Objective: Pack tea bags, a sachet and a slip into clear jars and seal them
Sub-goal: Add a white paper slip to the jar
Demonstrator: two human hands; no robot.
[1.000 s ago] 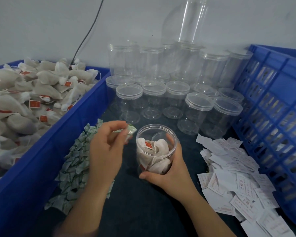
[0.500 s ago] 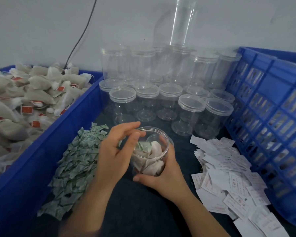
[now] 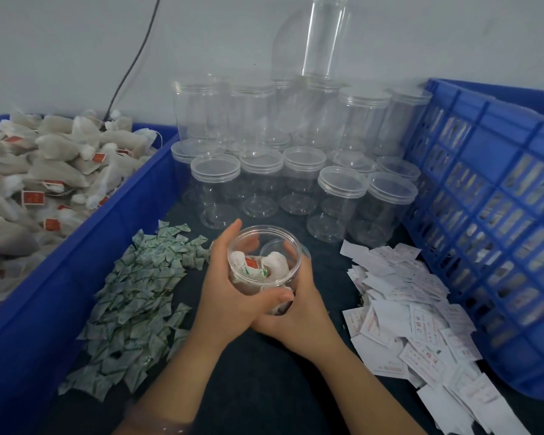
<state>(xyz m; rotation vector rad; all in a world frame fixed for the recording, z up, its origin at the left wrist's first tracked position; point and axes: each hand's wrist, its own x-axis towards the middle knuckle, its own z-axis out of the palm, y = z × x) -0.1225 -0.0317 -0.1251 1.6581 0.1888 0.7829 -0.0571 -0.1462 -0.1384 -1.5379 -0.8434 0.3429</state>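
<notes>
An open clear jar [image 3: 264, 243] stands on the dark table in front of me, with white tea bags and a small green-printed sachet [image 3: 254, 272] inside. My left hand [image 3: 230, 293] wraps round the jar's left side, thumb across its front. My right hand [image 3: 299, 306] grips the jar from the right and below. A clear lid [image 3: 277, 246] lies just behind the jar, seen through its wall. Green sachets [image 3: 139, 296] lie heaped to the left, white paper slips [image 3: 409, 312] to the right.
A blue bin [image 3: 85, 246] heaped with tea bags [image 3: 38, 177] stands on the left. A blue lattice crate [image 3: 490, 221] stands on the right. Lidded empty clear jars [image 3: 299, 171] crowd the back against the wall, with a tall stack behind them. A black cable runs down the wall.
My left hand dropped the sachet into the jar, then closed round the jar's left side. The right hand kept hold of the jar throughout.
</notes>
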